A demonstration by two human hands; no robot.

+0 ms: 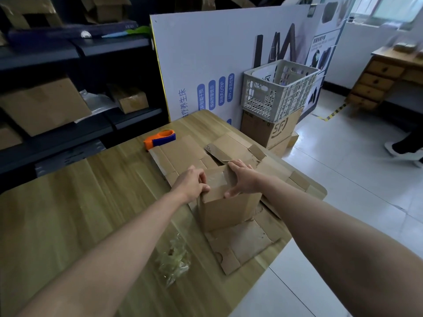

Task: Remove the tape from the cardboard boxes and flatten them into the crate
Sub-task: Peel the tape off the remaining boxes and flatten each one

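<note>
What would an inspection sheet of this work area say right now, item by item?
Surface: wooden table, partly covered with cardboard.
Job's things: upright cardboard box with clear tape across its top; flattened cardboard under and behind it; white crate on a floor box beyond the table.
Clutter: wad of peeled tape; orange-blue tape dispenser.
Hands: left hand grips the box's top edge; right hand presses flat on its top.
Cables: nothing seen.
Surroundings: shelves holding boxes, printed board, wooden drawers.
</note>
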